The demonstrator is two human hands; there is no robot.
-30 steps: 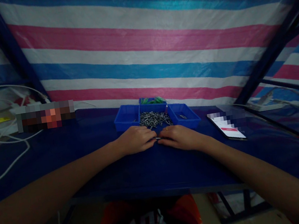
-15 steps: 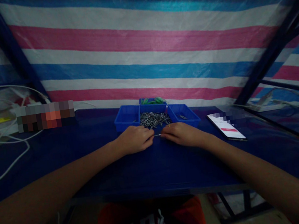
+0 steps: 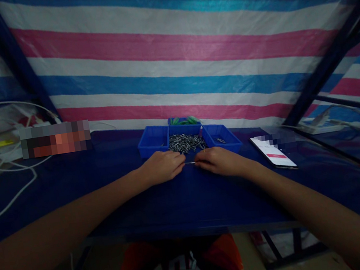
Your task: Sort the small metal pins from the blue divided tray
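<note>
Thin metal rod (image 3: 189, 163) lies crosswise between the hands, long axis running left to right, neither hand evidently nearer. Left hand (image 3: 163, 167) is closed in a fingertip pinch on one end; right hand (image 3: 219, 161) pinches the other. Loose metal pins (image 3: 186, 143) sit just beyond, flanked by blue trays (image 3: 151, 151). Worktop (image 3: 190, 201) extends towards the person.
</note>
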